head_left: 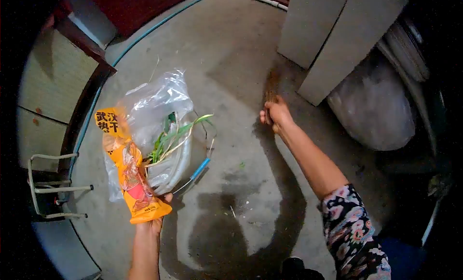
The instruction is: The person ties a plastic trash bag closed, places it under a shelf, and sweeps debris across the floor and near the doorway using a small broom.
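My left hand (pixel 156 225) is closed on the lower end of an orange noodle packet (pixel 129 171) with Chinese characters, partly hidden behind it. The packet stands at the near left side of a bucket (pixel 185 145) lined with a clear plastic bag (pixel 161 94). Green leafy stalks (pixel 176 136) stick out of the bucket, and its wire handle with a blue grip (pixel 200 169) hangs to the right. Away to the right, my right hand (pixel 277 115) is closed round a brown, bundle-like thing (pixel 272 84), blurred, its kind unclear.
Two tall grey panels (pixel 347 43) stand at the upper right, beside a full pale sack (pixel 376 111). A metal-tube frame (pixel 55 186) and a cabinet (pixel 53 77) are on the left. A blue hose (pixel 144 35) runs along the floor, which has small scraps on it.
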Tool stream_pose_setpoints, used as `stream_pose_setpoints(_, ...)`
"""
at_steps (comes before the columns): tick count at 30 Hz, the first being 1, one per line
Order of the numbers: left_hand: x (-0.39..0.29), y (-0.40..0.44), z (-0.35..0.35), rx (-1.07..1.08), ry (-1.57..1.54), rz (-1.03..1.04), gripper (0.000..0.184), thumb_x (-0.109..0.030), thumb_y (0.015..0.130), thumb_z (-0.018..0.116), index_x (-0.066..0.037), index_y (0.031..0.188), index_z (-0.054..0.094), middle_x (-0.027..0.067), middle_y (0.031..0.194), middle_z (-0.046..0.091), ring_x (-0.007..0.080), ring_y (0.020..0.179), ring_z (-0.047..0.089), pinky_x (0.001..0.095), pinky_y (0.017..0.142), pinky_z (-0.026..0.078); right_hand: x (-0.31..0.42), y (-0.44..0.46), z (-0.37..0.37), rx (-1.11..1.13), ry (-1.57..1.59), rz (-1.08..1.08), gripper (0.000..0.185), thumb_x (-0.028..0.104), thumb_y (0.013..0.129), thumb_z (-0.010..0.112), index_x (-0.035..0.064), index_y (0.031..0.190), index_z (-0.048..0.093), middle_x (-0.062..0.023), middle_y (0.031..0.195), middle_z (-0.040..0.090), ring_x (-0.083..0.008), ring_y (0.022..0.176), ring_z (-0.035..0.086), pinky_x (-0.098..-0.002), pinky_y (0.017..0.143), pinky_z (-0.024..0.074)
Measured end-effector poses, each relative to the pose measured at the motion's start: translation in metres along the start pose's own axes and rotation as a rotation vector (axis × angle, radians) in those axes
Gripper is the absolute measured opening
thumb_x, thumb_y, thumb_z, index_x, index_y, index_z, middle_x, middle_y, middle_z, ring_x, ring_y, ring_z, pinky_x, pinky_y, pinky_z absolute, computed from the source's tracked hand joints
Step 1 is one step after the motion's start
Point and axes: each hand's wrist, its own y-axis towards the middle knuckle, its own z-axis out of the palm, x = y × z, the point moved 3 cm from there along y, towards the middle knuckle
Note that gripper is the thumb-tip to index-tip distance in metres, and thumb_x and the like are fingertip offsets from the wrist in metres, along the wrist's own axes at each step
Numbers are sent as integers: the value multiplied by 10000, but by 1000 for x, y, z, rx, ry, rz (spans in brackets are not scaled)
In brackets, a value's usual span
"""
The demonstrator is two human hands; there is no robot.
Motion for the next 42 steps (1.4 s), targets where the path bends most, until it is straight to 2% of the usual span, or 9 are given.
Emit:
stream_pose_setpoints(2, 0, 3, -2, 27, 11, 3, 350, -132, 856, 581, -165, 1192, 487, 63, 1144, 537, 269, 987, 564, 510, 713, 546, 5, -37, 3, 147, -17, -43, 379, 76, 883, 447, 96, 1241, 324, -118, 866, 544, -188, 580, 542, -315, 422, 476)
stream_pose_setpoints(4, -3, 0, -1, 19, 162, 37, 364, -341, 884, 521, -162, 1197, 470, 72, 1166, 532, 291, 1008, 546, 505, 689, 550, 22, -90, -16, 93, 32, -71, 235, 70, 884, 441, 63, 1108, 370, -122, 855, 539, -200, 598, 560, -335, 452, 497)
stream_pose_setpoints(10, 0, -2, 1, 12, 102, 16, 363, -320, 893, 513, -146, 1207, 463, 80, 1170, 532, 293, 989, 563, 496, 680, 558, 8, 12, -13, -83, 645, -6, 266, 63, 866, 471, 89, 1103, 352, -134, 759, 514, -226, 610, 545, -373, 531, 521)
stream_pose_setpoints(14, -3, -6, 5, 36, 167, 27, 380, -366, 901, 486, -167, 1224, 450, 49, 1212, 509, 261, 1022, 544, 486, 731, 533, 13, -40, 19, 88, 352, -45, 266, 87, 882, 470, 99, 1115, 343, -133, 803, 526, -251, 670, 576, -394, 576, 537)
stream_pose_setpoints(18, 3, -2, -6, -48, 135, -22, 384, -336, 898, 505, -152, 1230, 445, 73, 1182, 519, 270, 982, 561, 489, 710, 547, 21, -51, 6, 105, 606, -83, 213, 126, 921, 391, 62, 1119, 348, -135, 903, 525, -275, 753, 594, -400, 592, 536)
stream_pose_setpoints(20, 4, -4, -5, -49, 155, -4, 381, -334, 898, 506, -150, 1226, 448, 77, 1173, 523, 273, 972, 565, 489, 704, 550, 27, -7, 1, -106, 905, -78, 189, 120, 923, 361, 38, 1093, 349, -154, 866, 526, -318, 771, 603, -419, 627, 545)
stream_pose_setpoints(30, -3, -9, 14, -103, 155, -31, 360, -297, 889, 528, -137, 1205, 463, 77, 1142, 534, 264, 941, 576, 492, 689, 555, 21, 28, 38, 234, 352, -29, 113, 92, 879, 400, 43, 978, 377, -149, 792, 514, -282, 661, 586, -418, 537, 551)
stream_pose_setpoints(36, 1, -7, -1, -36, 194, 31, 349, -300, 887, 529, -132, 1188, 474, 75, 1134, 534, 260, 918, 580, 505, 701, 559, 16, 26, 10, -76, 775, -110, 168, 111, 894, 396, 27, 1038, 385, -158, 822, 533, -260, 643, 585, -391, 549, 550)
stream_pose_setpoints(42, -3, -8, 12, -86, 165, -46, 358, -312, 890, 527, -130, 1192, 472, 72, 1138, 530, 267, 911, 577, 496, 688, 558, 23, 39, 48, 92, 206, 18, 309, 123, 907, 397, 29, 1197, 345, -161, 910, 539, -250, 536, 572, -357, 403, 493)
